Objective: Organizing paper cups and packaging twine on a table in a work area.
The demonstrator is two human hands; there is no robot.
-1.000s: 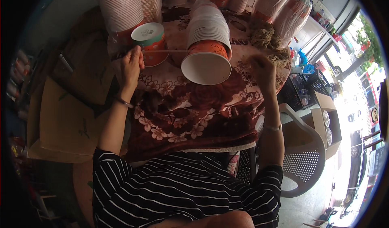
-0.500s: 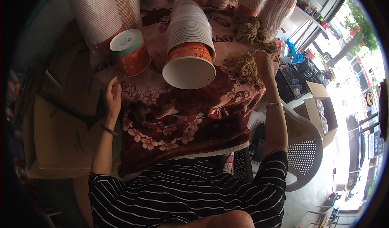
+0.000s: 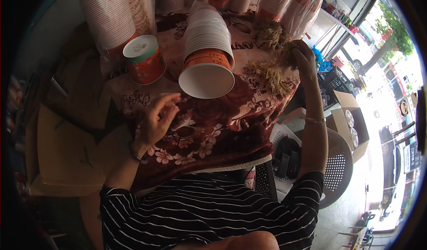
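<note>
My left hand hovers over the near left of the cloth, fingers apart and nothing in them. At the right edge of the table, my right hand bends over a tangle of tan twine, its fingers closed on some strands; the fingertips are partly hidden. A stack of paper buckets, partly in clear plastic, lies on its side in the middle, its white open mouth facing me. Left of it, an orange and green bucket stands upside down, white base up.
Tall wrapped bucket stacks line the back. A patterned maroon cloth covers the table. On the left sits a cardboard box. To the right are a grey plastic chair, dark crates and an open carton.
My left hand has moved right and forward from the table's left side, in front of the stack. My right hand has shifted outward and away, still at the twine.
</note>
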